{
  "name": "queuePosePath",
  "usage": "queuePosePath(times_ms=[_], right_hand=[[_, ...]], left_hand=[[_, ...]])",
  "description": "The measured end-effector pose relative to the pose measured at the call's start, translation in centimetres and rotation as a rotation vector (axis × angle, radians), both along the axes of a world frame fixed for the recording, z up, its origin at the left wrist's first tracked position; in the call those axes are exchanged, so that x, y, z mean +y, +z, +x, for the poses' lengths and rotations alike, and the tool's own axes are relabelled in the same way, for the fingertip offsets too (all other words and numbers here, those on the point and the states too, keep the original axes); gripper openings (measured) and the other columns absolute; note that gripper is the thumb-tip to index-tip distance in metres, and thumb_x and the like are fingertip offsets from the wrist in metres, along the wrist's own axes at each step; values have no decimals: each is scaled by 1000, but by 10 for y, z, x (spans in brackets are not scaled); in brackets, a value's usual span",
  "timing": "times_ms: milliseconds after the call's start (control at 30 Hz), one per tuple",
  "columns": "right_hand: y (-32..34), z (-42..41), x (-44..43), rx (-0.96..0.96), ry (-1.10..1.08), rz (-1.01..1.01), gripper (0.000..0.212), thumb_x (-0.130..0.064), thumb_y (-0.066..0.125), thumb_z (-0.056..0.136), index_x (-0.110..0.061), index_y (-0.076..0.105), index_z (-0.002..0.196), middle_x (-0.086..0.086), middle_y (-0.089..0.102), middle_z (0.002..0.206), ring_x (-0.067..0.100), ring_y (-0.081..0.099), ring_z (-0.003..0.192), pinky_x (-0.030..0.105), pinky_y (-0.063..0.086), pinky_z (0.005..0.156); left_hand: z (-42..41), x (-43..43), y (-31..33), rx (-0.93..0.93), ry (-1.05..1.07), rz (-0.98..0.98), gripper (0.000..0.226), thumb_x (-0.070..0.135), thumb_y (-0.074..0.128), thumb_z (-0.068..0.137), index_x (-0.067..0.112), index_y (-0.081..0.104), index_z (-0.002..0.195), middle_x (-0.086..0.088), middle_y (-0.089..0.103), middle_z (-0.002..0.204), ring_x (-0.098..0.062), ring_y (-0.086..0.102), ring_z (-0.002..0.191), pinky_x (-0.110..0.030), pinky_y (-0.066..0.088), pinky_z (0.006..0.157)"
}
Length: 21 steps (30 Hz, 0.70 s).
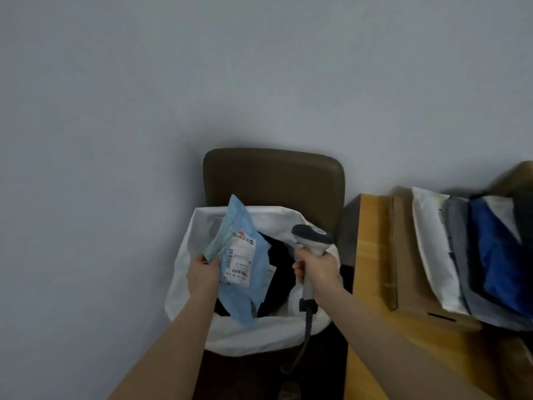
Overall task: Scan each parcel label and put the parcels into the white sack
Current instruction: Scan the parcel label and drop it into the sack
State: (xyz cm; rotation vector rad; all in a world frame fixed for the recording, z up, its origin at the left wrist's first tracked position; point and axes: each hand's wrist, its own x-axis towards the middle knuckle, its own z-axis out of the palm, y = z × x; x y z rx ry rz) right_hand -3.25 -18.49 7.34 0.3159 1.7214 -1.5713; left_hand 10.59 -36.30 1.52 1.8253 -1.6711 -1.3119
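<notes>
My left hand (202, 274) grips the left edge of a light blue parcel (239, 295) and holds it over the open mouth of the white sack (251, 336). The parcel's white label (240, 262) with barcodes faces up. My right hand (318, 268) grips the handle of a grey and white barcode scanner (313, 241), whose head sits just right of the parcel above the sack. The scanner's cable hangs down in front of the sack. Dark items lie inside the sack.
The sack rests on a brown chair (274, 174) against a pale wall. To the right a wooden table (372, 255) carries a cardboard box (403, 255) and a stack of parcels: white (432, 249), grey and blue (496, 255).
</notes>
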Motion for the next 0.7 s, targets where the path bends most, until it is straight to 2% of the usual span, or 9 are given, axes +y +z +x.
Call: queuePosePath(times_ms=[100, 167, 300, 367, 467, 533, 600, 633, 700], right_hand=[[-25, -4, -17, -27, -22, 41, 16, -14, 68, 87, 2, 65, 88, 10, 61, 58, 16, 54, 47, 26, 48, 50], [-41, -7, -27, -46, -30, 63, 14, -13, 67, 88, 0, 64, 84, 10, 61, 58, 16, 53, 48, 26, 48, 50], [-73, -18, -44, -71, -49, 87, 15, -8, 65, 87, -2, 61, 74, 9, 58, 56, 16, 50, 47, 24, 45, 46], [-90, -24, -51, -86, -61, 98, 17, -7, 65, 86, -2, 60, 71, 8, 56, 52, 17, 48, 45, 25, 43, 47], [-115, -32, -55, -99, -71, 120, 18, -5, 65, 85, -3, 58, 68, 5, 54, 45, 16, 46, 42, 26, 40, 48], [-127, -35, -54, -107, -73, 143, 17, -5, 65, 85, -4, 59, 69, 5, 55, 46, 16, 46, 42, 25, 41, 48], [-135, -37, -51, -111, -67, 167, 16, -6, 65, 85, -4, 60, 70, 7, 56, 50, 16, 47, 43, 25, 41, 46], [-138, -37, -51, -113, -61, 176, 16, -7, 65, 86, -4, 60, 71, 8, 57, 51, 16, 47, 43, 24, 42, 46], [-146, -37, -51, -122, -50, 179, 17, -9, 66, 86, -4, 59, 71, 7, 58, 51, 15, 48, 41, 24, 42, 45]], left_hand=[[4, -14, -40, -29, 15, 98, 18, 15, 63, 86, 7, 53, 73, -13, 59, 74, -30, 59, 73, -42, 51, 69], [-4, -16, -65, 18, -3, 185, 15, 12, 63, 84, 7, 54, 74, -13, 59, 73, -31, 59, 72, -39, 51, 64], [-37, -19, -122, 128, 26, 275, 4, 9, 63, 78, 9, 61, 75, -21, 66, 85, -42, 65, 88, -50, 55, 75], [-57, -15, -143, 89, 33, 231, 7, 7, 62, 84, 2, 63, 87, -21, 66, 91, -40, 64, 93, -40, 51, 73], [-70, -5, -164, -71, -75, 196, 58, 15, 69, 83, 0, 43, 133, -21, 56, 125, -37, 56, 112, -36, 45, 82], [-59, -5, -172, -362, -256, 24, 89, 26, 79, 74, 5, 28, 145, -21, 41, 140, -38, 47, 123, -44, 43, 93], [-49, -7, -182, -614, -589, -346, 105, 32, 90, 54, 11, 39, 143, -23, 45, 139, -40, 52, 118, -49, 45, 92], [-50, -7, -183, -677, -764, -449, 109, 33, 93, 46, 17, 43, 141, -23, 48, 137, -41, 54, 115, -51, 47, 90], [-58, -9, -190, -739, -1057, -520, 107, 39, 89, 56, 30, 34, 146, -19, 37, 147, -39, 43, 129, -52, 41, 99]])
